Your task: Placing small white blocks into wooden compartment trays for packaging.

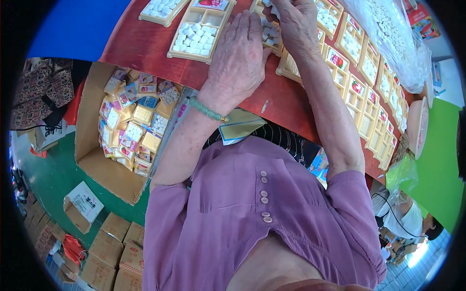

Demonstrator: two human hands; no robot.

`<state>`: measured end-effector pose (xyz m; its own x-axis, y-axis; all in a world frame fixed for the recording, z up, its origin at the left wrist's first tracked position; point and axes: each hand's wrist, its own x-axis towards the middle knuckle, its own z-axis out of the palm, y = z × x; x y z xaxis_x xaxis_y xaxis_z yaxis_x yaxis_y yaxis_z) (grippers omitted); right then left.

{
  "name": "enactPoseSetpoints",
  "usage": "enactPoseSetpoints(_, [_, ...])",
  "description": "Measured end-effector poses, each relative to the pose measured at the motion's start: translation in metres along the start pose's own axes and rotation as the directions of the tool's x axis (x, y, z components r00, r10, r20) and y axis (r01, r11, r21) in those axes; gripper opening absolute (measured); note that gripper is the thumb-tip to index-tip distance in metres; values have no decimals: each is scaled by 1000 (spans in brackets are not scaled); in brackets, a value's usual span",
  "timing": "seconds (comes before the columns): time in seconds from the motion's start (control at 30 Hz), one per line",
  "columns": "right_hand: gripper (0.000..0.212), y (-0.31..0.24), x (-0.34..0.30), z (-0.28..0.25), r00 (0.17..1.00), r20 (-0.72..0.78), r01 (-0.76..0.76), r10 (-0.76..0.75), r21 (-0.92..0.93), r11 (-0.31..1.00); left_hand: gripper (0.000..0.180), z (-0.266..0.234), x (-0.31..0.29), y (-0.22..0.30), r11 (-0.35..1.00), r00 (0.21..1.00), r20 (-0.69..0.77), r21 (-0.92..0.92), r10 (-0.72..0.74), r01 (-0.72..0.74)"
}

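My left hand (240, 56) lies with its fingers stretched out along the side of a cream compartment tray (212, 18). Small white blocks (195, 39) fill that tray's near compartment, and a strawberry picture sits at its far end. Beside it, my right hand (295, 26) bends over another cream tray (277, 50), partly covered by both hands. Its curled fingers are closed around a few white blocks (274, 10) at the top edge of the view. More white blocks lie in the compartment under that hand.
Rows of cream trays (357, 87), some with strawberry pictures, cover the red table (264, 104) at right. A clear plastic bag of white pieces (388, 29) lies beyond. An open cardboard box (90, 140) full of packed trays stands at left. Another person (405, 213) is at lower right.
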<state>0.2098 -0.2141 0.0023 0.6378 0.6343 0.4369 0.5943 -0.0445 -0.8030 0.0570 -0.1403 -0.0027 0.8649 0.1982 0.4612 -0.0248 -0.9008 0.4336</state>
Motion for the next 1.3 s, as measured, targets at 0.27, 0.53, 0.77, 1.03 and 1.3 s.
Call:
enactPoseSetpoints(0.27, [22, -36, 1, -19, 984, -75, -155, 161, 73, 985, 69, 21, 8, -14, 978, 931, -324, -69, 167, -199])
enactPoseSetpoints(0.53, [26, -71, -6, -41, 923, 304, -108, 236, -384, 917, 84, -26, 7, 13, 982, 997, 33, -172, -73, 77])
enactPoseSetpoints(0.77, [30, -101, 5, -46, 816, 436, -64, 381, -586, 808, 84, -24, 6, 10, 987, 999, 27, -155, -38, 41])
enactPoseSetpoints(1.03, [40, -105, 4, -45, 829, 362, -213, 427, -502, 838, 76, 10, -2, -15, 926, 843, -442, -66, 306, -371])
enactPoseSetpoints(1.3, [35, -72, 0, -55, 844, 378, -250, 381, -350, 903, 66, -21, 7, 11, 997, 996, 78, -67, -44, 49])
